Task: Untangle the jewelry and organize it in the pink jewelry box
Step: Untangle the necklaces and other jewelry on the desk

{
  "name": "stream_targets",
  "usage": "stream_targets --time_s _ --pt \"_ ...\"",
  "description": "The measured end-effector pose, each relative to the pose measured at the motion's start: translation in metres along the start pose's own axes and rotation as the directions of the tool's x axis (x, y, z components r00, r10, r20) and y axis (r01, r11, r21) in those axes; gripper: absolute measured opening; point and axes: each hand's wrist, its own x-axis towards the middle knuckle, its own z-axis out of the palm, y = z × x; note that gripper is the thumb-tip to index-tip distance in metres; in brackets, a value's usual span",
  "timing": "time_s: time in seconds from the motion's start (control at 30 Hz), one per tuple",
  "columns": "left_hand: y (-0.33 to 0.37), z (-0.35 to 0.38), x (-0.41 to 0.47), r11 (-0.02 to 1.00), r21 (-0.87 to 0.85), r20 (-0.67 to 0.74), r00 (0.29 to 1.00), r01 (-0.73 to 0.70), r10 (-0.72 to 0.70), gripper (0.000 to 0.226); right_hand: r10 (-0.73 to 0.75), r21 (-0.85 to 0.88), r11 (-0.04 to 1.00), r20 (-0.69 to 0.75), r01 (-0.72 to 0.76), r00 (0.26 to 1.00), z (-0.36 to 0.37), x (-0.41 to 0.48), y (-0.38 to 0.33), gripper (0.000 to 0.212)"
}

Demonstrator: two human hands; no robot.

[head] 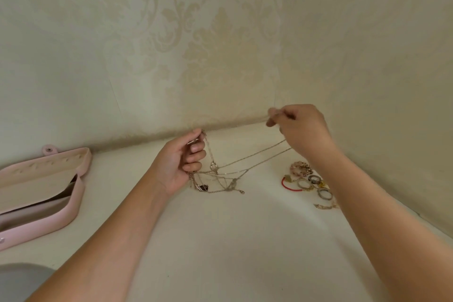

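While the chains hang knotted: the task looks early to me. Untangling is the step in hand, nothing shows as sorted, and every piece has yet to go into the box.
Grey object (22, 274): rounded, at the nearest left edge; I cannot tell what it is.
Table (220, 240): a pale top that carries everything.
Pink jewelry box (49, 223): lies open at the left, well apart from both hands, with its lid folded back toward the wall.
Box contents: a cream lining and a row of small hooks or slots in the lid. No jewelry shows in the part of the base that is visible; the rest of the base is hidden.
Left hand (180, 162): raised over the table, with its fingers curled round a bunch of chain and thumb and forefinger pinching the top of it.
Tangle of chains (220, 174): thin necklaces slung between the two hands. The knot hangs just beside the left hand, with a dark pendant (203, 187) and a clasp (242, 192) at its lowest point, at or just above the table.
Loose pile: rings (316, 186), a red cord bracelet (288, 185) and a pink beaded bracelet (300, 169) lie together on the table under the right forearm.
Right hand (301, 130): held higher and farther back, fingertips pinched together. Two strands run taut up to it, but blur hides exactly where it holds them.
Wall (196, 44): cream damask wallpaper behind.
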Motion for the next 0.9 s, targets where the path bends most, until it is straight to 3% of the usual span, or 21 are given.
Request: stream_targets --time_s 0.1,0.2,0.27,0.37,0.5,0.6,0.77,0.9 --pt "0.001 -0.008 0.006 0.998 -0.035 -0.131 0.990 -0.051 0.046 0.023 0.251 0.283 0.927 0.021 -0.246 0.968 -0.012 0.003 -0.003 0.048" --pt "-0.001 -0.015 0.008 0.995 -0.004 -0.236 0.967 -0.098 0.094 0.024 0.319 0.336 0.886 0.063 -0.321 0.946 -0.021 0.005 -0.002 0.049" --pt "-0.003 -0.019 0.010 0.992 0.008 -0.289 0.949 -0.128 0.125 0.021 0.307 0.213 0.926 0.059 -0.312 0.950 -0.026 0.004 -0.001 0.047" --pt "-0.003 -0.025 0.012 0.984 -0.014 -0.385 0.909 -0.180 0.161 0.021 0.189 -0.069 0.980 0.016 -0.188 0.982 -0.028 0.002 0.001 0.044" --pt "-0.004 -0.029 0.013 0.971 0.112 -0.511 0.825 -0.211 0.239 0.020 0.101 -0.306 0.951 0.178 -0.043 0.979 -0.027 -0.006 -0.007 0.036" --pt "-0.005 -0.030 0.013 0.957 0.178 -0.569 0.769 -0.229 0.290 0.021 0.039 -0.291 0.956 0.243 0.034 0.969 -0.029 -0.009 -0.011 0.031" --pt "-0.007 -0.033 0.015 0.953 0.202 -0.610 0.732 -0.225 0.302 0.025 -0.044 -0.219 0.973 0.116 0.069 0.992 -0.030 -0.010 -0.014 0.028" --pt "-0.009 -0.032 0.016 0.925 0.347 -0.616 0.706 -0.156 0.350 0.024 0.038 -0.365 0.931 0.094 -0.001 0.995 -0.024 -0.010 -0.011 0.028"
